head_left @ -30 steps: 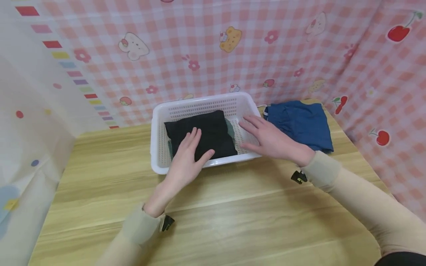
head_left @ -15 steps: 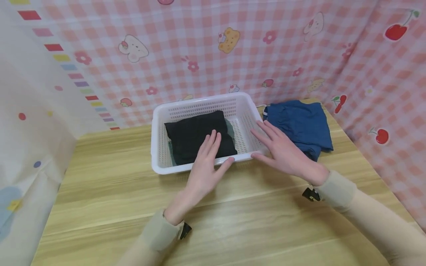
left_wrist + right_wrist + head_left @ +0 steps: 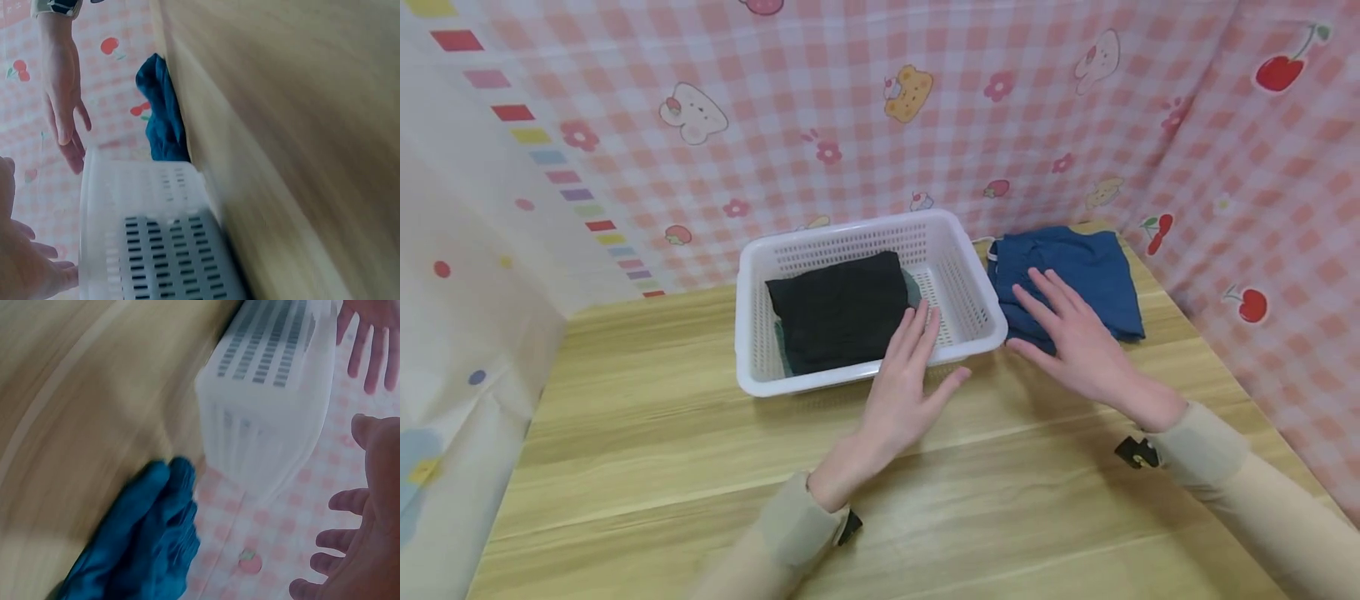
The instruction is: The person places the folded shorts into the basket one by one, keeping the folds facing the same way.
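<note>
A white perforated plastic basket (image 3: 748,333) stands on the table, with a folded black garment (image 3: 842,312) lying inside over a green cloth (image 3: 913,288). My left hand (image 3: 902,408), fingers extended, hovers over the basket's front rim and holds nothing. To the right of the basket lies a folded blue garment (image 3: 1097,271) with a gathered waistband and a white cord. Above its near left part is my right hand (image 3: 1082,354), fingers spread and nothing held. In the right wrist view the blue garment (image 3: 144,531) lies apart from the right hand (image 3: 369,519).
The wood-grain table (image 3: 647,433) runs up to a pink checked cloth (image 3: 850,108) hung behind it. Another stretch of such cloth (image 3: 1285,250) borders the right side, and a pale sheet (image 3: 467,250) hangs on the left.
Both hands have moved right. The left has gone from over the black garment to the basket's front rim; the right has left the basket and come over the blue garment.
</note>
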Tool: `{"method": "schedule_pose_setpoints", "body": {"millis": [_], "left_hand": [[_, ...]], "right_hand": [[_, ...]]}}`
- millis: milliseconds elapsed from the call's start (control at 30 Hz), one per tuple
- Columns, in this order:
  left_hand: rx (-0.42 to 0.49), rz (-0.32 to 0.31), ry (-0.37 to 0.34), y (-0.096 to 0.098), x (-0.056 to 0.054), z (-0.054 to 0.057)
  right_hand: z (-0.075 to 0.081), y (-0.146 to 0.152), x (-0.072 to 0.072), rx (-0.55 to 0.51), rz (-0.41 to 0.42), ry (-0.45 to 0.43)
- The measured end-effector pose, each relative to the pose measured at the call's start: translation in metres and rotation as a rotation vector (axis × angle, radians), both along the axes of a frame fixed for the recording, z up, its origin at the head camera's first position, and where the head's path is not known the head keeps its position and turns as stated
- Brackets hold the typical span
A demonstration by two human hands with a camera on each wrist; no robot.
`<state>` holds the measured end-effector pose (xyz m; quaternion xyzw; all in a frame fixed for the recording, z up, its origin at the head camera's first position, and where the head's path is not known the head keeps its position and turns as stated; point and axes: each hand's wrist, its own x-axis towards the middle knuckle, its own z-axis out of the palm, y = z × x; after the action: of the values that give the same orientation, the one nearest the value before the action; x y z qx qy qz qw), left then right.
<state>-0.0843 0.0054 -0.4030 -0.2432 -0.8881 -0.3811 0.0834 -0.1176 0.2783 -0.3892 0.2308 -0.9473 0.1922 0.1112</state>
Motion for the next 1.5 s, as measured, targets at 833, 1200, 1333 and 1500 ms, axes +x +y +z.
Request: {"method": "schedule_pose_setpoints", "body": {"millis": [833,1200,1333,1500], "left_hand": [[-0.058,-0.210,0.172,0.049,0.001,-0.017],[-0.238,-0.311,0.060,0.075,-0.003,-0.023],[-0.254,-0.281,-0.038,0.082,-0.007,-0.027],[-0.249,-0.203,-0.121,0.088,-0.014,-0.036]], "right_hand": [[-0.028,0.096,-0.033,-0.031,-0.255,-0.244],[-0.039,0.113,-0.056,0.061,-0.357,-0.382],[-0.045,0.114,-0.062,0.118,-0.371,-0.436],[-0.054,0.113,-0.065,0.143,-0.365,-0.448]]}}
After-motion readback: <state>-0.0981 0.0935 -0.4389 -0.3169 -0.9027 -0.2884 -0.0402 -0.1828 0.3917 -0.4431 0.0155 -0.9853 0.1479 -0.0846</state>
